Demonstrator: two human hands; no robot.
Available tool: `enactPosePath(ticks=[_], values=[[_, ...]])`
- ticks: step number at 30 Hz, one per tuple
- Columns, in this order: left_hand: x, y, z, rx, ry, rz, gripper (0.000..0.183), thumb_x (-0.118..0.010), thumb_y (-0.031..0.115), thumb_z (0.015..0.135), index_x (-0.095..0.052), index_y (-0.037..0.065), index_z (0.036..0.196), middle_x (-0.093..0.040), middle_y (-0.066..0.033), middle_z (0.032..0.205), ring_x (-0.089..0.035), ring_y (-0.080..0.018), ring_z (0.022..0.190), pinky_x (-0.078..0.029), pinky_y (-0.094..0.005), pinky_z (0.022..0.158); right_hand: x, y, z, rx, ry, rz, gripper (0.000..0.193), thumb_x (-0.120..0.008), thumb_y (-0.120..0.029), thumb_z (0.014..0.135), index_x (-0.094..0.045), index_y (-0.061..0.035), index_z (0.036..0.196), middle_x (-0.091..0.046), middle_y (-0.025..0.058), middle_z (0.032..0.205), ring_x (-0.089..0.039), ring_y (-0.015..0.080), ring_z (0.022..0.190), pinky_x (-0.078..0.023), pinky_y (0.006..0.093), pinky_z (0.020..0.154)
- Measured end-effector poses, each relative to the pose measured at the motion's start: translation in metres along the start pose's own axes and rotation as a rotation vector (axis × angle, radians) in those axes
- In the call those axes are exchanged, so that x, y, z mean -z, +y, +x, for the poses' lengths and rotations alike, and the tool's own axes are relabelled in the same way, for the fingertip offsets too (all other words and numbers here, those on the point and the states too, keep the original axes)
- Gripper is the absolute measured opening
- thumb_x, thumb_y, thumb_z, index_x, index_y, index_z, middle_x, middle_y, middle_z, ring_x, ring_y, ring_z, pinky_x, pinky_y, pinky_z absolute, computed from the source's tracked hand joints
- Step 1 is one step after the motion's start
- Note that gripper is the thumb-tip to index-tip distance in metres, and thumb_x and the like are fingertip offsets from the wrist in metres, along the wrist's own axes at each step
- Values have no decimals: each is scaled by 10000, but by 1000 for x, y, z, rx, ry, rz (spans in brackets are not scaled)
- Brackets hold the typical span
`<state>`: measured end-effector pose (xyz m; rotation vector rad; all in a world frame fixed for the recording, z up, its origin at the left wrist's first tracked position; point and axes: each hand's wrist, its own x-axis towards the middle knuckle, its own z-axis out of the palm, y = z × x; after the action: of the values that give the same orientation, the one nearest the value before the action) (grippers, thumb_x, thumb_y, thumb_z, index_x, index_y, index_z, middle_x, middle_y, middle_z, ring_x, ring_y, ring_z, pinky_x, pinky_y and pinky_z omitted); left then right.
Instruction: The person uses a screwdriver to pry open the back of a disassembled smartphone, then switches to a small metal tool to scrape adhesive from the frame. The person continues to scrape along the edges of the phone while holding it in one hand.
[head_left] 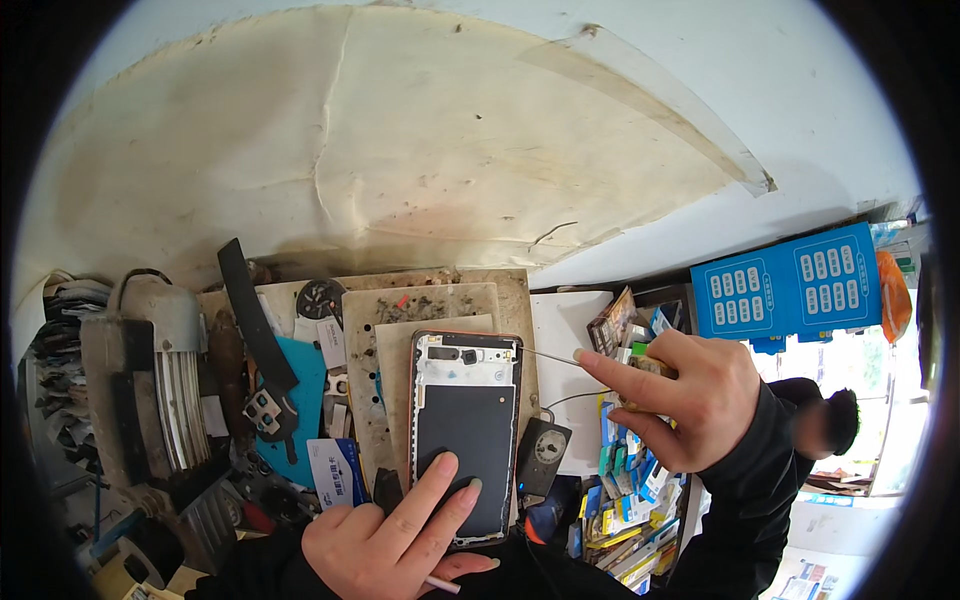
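Note:
An opened phone [465, 420] with a silvery upper part, a black panel and a reddish rim lies on stacked work mats [395, 345]. My left hand [385, 545] grips its lower end, index and middle fingers on the panel, thumb by the bottom edge. A thin pinkish rod [443, 584] sticks out beneath that hand; how it is held is hidden. My right hand [690, 395] is closed round a thin metal tool [550, 356], index finger stretched along it. The tool's tip meets the phone's upper right corner. Its exact kind cannot be made out.
Left of the mats stand a grey machine [165, 370] and a blue sheet [300, 400] under dark parts. A black box with a cable [545, 455] lies right of the phone. Several small colourful packets [630, 510] crowd the right. A person [835, 425] is farther right.

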<state>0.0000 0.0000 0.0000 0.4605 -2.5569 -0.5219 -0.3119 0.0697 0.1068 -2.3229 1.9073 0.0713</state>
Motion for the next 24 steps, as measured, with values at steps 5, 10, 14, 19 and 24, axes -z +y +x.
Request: enactPosePath(ticks=[5, 10, 14, 19, 24], values=[[2, -4, -1, -6, -7, 9, 492, -671, 529, 1001, -753, 138, 1288, -642, -66, 1470, -398, -132, 458, -370, -270, 444, -3, 0, 2, 6, -1, 29, 598, -863, -185, 710, -765, -133, 1298, -526, 55, 682, -542, 188, 534, -370, 338, 448], [2, -3, -1, -2, -13, 0, 500, -672, 535, 997, -753, 137, 1289, -642, -65, 1469, -398, -133, 461, -370, -269, 446, -2, -1, 2, 16, -9, 18, 603, -865, -185, 700, -767, -129, 1293, -524, 57, 683, -535, 190, 530, -371, 339, 447], [1, -2, -1, -1, -7, 2, 506, -664, 543, 999, -753, 138, 1290, -646, -61, 1465, -401, -133, 464, -370, -268, 447, 0, -2, 3, -4, 11, -13, 603, -866, -187, 699, -767, -130, 1291, -526, 60, 685, -530, 192, 529, -376, 344, 447], [1, -3, -1, -1, -6, 2, 507, -654, 544, 1005, -754, 140, 1293, -647, -59, 1463, -403, -133, 463, -369, -268, 447, 2, -3, 3, 1, -7, -26, 606, -868, -192, 705, -762, -131, 1298, -527, 62, 687, -530, 193, 531, -378, 346, 447], [0, -2, -1, 2, -3, -1, 506, -653, 548, 1005, -756, 144, 1292, -646, -55, 1466, -402, -132, 462, -368, -269, 448, 3, -3, 3, 8, -25, -7, 602, -869, -196, 714, -760, -134, 1302, -524, 60, 685, -537, 191, 536, -379, 340, 446]])
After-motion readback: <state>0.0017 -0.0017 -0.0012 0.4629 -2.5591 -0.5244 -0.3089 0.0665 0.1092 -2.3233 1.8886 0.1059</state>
